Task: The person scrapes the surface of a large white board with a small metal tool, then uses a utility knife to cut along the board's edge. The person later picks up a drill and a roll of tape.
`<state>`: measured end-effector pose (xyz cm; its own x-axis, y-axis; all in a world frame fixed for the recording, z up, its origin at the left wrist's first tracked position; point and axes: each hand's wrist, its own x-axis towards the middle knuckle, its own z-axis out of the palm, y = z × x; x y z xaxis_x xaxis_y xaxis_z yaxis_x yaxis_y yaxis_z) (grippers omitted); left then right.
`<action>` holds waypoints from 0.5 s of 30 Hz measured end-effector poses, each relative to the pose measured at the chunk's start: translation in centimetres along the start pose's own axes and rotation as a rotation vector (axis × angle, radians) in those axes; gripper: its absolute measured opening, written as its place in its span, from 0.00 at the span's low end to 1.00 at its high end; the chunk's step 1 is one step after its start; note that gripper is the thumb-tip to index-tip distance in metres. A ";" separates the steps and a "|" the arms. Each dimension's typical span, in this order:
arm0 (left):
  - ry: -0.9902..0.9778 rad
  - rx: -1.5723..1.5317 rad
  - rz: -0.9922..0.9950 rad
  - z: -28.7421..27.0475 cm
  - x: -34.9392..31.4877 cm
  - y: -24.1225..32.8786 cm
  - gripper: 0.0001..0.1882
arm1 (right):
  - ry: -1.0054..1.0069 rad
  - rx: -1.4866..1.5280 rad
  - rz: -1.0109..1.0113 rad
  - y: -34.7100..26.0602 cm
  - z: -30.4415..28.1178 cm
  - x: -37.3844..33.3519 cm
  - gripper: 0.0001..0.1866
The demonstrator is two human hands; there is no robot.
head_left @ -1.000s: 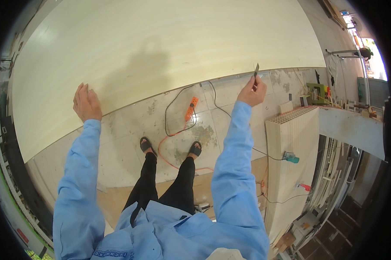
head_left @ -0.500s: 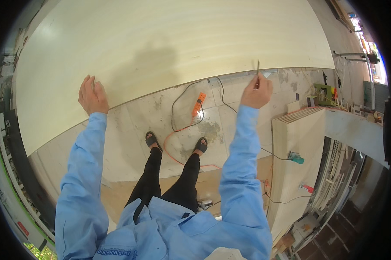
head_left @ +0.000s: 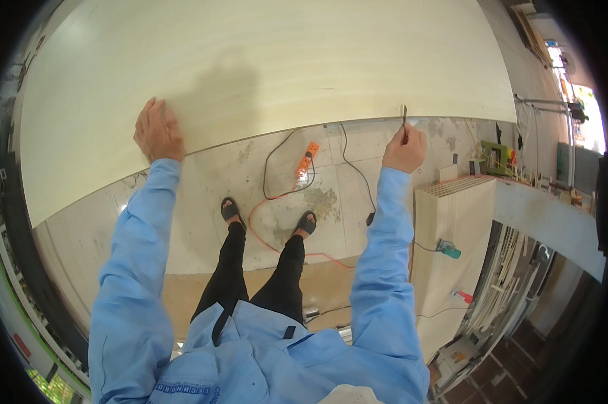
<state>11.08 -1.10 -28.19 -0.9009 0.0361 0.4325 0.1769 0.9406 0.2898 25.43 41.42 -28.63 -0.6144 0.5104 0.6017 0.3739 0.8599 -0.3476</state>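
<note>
A large cream-coloured board (head_left: 344,60) spreads out before me, its near edge running across the view. My left hand (head_left: 159,131) rests on the board by that edge, holding nothing, its fingers loosely bent and apart. At the right part of the edge, my right hand (head_left: 406,149) is closed on a thin dark blade-like tool (head_left: 405,114). The tool points away from me, with its tip over the board's edge. The grip hides its lower end, so its exact kind cannot be told.
An orange power strip (head_left: 308,159) with a black cord and an orange cord lies on the tiled floor near my feet. At right stands a stack of pale panels (head_left: 452,222), with a green power tool (head_left: 450,249) and a red one (head_left: 463,296) on it.
My left hand has shifted right and slightly away along the board. My right hand, with the thin tool, sits a little nearer to me. The whole view has also shifted slightly.
</note>
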 end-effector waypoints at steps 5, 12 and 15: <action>0.027 -0.026 -0.030 -0.5 -0.2 1.2 0.17 | -0.082 0.130 -0.211 -12.6 1.9 -8.7 0.07; 0.189 -0.400 0.003 -4.3 1.9 -7.3 0.15 | -0.089 0.192 -0.058 -15.9 -0.6 -6.4 0.08; 0.146 -0.232 -0.180 -8.4 3.0 -19.4 0.15 | -0.063 0.036 -0.063 -11.7 -0.7 -3.7 0.06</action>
<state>8.31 -22.12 -25.32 -0.8622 -0.1881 0.4703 0.1210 0.8252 0.5518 23.79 29.48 -26.26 -0.6786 0.4539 0.5774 0.3088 0.8896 -0.3365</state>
